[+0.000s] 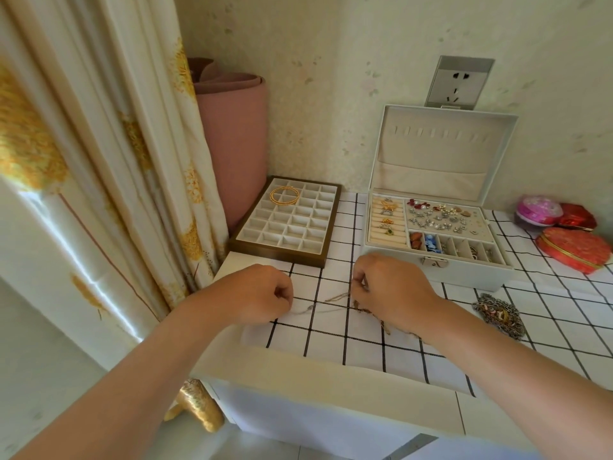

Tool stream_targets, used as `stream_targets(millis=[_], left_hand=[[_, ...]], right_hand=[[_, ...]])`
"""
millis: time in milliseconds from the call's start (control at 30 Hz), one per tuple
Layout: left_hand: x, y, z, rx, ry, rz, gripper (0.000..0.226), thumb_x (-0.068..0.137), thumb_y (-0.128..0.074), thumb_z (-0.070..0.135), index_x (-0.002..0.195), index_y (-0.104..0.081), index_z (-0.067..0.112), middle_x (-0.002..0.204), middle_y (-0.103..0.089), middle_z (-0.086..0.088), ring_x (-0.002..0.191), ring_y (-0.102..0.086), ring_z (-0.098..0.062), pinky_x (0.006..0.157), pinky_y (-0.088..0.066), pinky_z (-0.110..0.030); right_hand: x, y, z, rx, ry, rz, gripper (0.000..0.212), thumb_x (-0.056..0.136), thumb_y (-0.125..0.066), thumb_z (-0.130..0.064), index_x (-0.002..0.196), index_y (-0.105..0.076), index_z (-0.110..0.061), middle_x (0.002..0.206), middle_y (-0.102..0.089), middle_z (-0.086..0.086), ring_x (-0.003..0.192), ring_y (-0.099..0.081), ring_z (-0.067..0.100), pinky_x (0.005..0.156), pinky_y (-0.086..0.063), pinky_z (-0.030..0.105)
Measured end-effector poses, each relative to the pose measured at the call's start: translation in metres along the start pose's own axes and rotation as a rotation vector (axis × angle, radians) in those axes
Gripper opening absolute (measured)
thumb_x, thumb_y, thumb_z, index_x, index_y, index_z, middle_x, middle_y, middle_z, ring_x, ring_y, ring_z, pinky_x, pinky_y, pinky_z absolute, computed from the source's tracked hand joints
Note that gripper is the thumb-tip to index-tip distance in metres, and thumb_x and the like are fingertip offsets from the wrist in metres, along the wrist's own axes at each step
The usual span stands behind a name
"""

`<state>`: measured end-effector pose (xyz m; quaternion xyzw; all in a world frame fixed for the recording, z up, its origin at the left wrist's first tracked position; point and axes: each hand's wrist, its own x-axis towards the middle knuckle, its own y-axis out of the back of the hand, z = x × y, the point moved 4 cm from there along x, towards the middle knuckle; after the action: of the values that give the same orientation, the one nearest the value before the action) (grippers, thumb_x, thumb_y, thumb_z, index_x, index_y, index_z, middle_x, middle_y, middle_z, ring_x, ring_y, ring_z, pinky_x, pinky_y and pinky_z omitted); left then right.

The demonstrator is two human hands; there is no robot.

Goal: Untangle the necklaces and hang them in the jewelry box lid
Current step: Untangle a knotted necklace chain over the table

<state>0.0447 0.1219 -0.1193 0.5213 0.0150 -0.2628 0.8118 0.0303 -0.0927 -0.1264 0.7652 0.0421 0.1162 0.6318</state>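
Observation:
A thin tangled chain necklace [335,302] stretches across the checked tablecloth between my two hands. My left hand [262,293] pinches its left end with curled fingers. My right hand [388,287] pinches the knotted right part, and more of the chain trails under that wrist. A second heap of tangled necklaces [497,315] lies to the right. The white jewelry box [438,260] stands open behind my right hand. Its upright lid [441,151] shows a row of bare hooks and a pocket.
A brown tray [285,254] with many small compartments holds a gold bangle [284,195] at the back left. Red and pink gift boxes [570,247] sit at the far right. A curtain [126,161] and a pink rolled mat [235,144] stand on the left.

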Motion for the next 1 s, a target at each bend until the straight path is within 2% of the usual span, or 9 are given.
stream_targets(millis=[100,233,367,467,567,700,767,900,1000], left_hand=[[-0.001,0.002,-0.003,0.073,0.067,-0.035,0.023,0.085,-0.055,0.016,0.068,-0.068,0.025,0.07,-0.062,0.011,0.073,-0.058,-0.011,0.067,-0.05,-0.027],[-0.003,0.004,-0.005,0.185,0.163,-0.114,0.02,0.082,-0.059,0.018,0.066,-0.07,0.021,0.062,-0.055,0.009,0.066,-0.053,-0.011,0.055,-0.039,-0.022],[-0.006,0.006,0.003,0.299,0.196,-0.165,0.022,0.085,-0.055,0.021,0.064,-0.061,0.024,0.067,-0.056,0.01,0.069,-0.052,-0.01,0.057,-0.037,-0.023],[-0.003,0.008,0.016,0.367,0.06,-0.01,0.018,0.087,-0.056,0.035,0.069,-0.055,0.03,0.073,-0.056,0.013,0.073,-0.051,-0.006,0.06,-0.035,-0.024],[0.003,-0.005,0.033,0.291,-0.176,0.167,0.007,0.088,-0.063,0.044,0.087,-0.06,0.038,0.087,-0.056,0.015,0.084,-0.05,-0.005,0.068,-0.039,-0.023],[0.012,-0.026,0.04,0.224,-0.261,0.136,0.01,0.093,-0.063,0.036,0.102,-0.067,0.034,0.098,-0.063,0.014,0.092,-0.058,-0.007,0.081,-0.049,-0.026],[0.013,-0.026,0.04,0.253,-0.235,0.113,0.009,0.094,-0.062,0.033,0.1,-0.069,0.033,0.097,-0.067,0.013,0.09,-0.06,-0.007,0.083,-0.051,-0.028],[0.011,-0.018,0.03,0.326,-0.091,-0.025,0.009,0.091,-0.06,0.031,0.086,-0.067,0.03,0.087,-0.065,0.011,0.084,-0.061,-0.01,0.075,-0.05,-0.027],[0.005,-0.011,0.02,0.417,0.024,-0.146,0.009,0.088,-0.06,0.029,0.085,-0.068,0.026,0.091,-0.068,0.007,0.087,-0.064,-0.014,0.072,-0.051,-0.028]], right_hand=[[0.001,0.005,0.006,-0.028,-0.052,0.057,0.011,0.096,-0.053,-0.032,0.095,-0.061,-0.025,0.075,-0.061,-0.01,0.069,-0.057,0.008,0.051,-0.035,0.02],[0.002,0.009,0.01,-0.07,-0.109,0.08,0.014,0.099,-0.048,-0.032,0.101,-0.059,-0.023,0.069,-0.058,-0.009,0.064,-0.055,0.011,0.047,-0.03,0.023],[0.005,0.01,0.014,-0.073,-0.157,0.117,0.013,0.1,-0.048,-0.031,0.102,-0.058,-0.022,0.061,-0.051,-0.01,0.053,-0.046,0.007,0.044,-0.028,0.023],[0.007,0.009,0.014,0.017,-0.151,0.109,0.013,0.101,-0.049,-0.031,0.103,-0.059,-0.023,0.065,-0.062,-0.008,0.056,-0.055,0.008,0.046,-0.036,0.023],[0.008,0.011,0.013,0.132,-0.15,0.14,0.011,0.101,-0.051,-0.032,0.102,-0.06,-0.025,0.073,-0.068,-0.008,0.064,-0.061,0.01,0.055,-0.046,0.026],[0.009,0.014,0.014,0.282,-0.138,0.223,0.007,0.1,-0.055,-0.028,0.098,-0.061,-0.025,0.07,-0.068,-0.009,0.063,-0.064,0.009,0.059,-0.056,0.037],[0.01,0.015,0.017,0.322,-0.124,0.259,0.006,0.099,-0.056,-0.025,0.098,-0.062,-0.023,0.071,-0.069,-0.008,0.064,-0.066,0.011,0.061,-0.057,0.041],[0.011,0.017,0.019,0.36,-0.095,0.309,0.006,0.098,-0.058,-0.019,0.097,-0.063,-0.019,0.072,-0.069,-0.006,0.064,-0.067,0.014,0.061,-0.057,0.044],[0.012,0.019,0.02,0.381,-0.069,0.328,0.008,0.099,-0.056,-0.019,0.099,-0.063,-0.016,0.076,-0.068,-0.005,0.07,-0.068,0.015,0.064,-0.057,0.045]])
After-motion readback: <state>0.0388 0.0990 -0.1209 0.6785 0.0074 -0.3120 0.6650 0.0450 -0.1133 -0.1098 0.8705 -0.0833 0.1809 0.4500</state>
